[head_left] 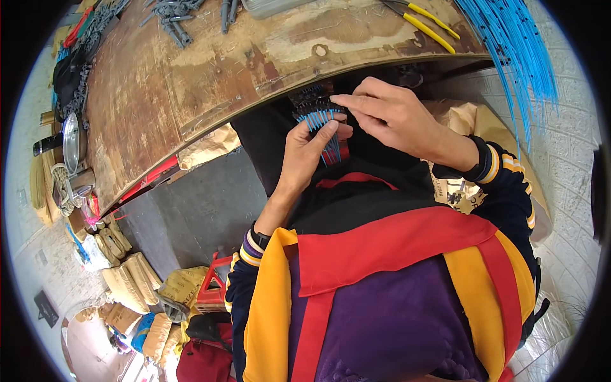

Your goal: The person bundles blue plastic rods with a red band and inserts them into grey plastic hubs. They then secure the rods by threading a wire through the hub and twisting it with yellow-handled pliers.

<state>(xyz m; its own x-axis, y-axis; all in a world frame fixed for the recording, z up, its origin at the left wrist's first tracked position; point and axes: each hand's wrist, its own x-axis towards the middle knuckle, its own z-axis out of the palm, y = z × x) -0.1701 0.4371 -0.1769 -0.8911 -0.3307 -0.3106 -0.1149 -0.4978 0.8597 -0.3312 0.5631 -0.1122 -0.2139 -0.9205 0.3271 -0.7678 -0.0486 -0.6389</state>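
My left hand (309, 143) is closed around a bunch of thin blue wires (318, 119), fanned in a row across its fingers just below the table's near edge. Dark ends stick up above the row, and lower lengths of wire hang beneath the thumb. My right hand (391, 114) reaches in from the right, thumb and fingertips pinched together close to the dark ends. Whatever lies between those fingertips is too small to make out. Both hands are over my lap, in front of the dark and red apron (382, 239).
A worn wooden table (210, 70) spans the top. On it lie yellow-handled pliers (429, 28), grey plastic parts (172, 22) and a clear tray (280, 5). Long blue wires (515, 51) hang over its right end. A red stool (213, 283) and packages (130, 280) stand at lower left.
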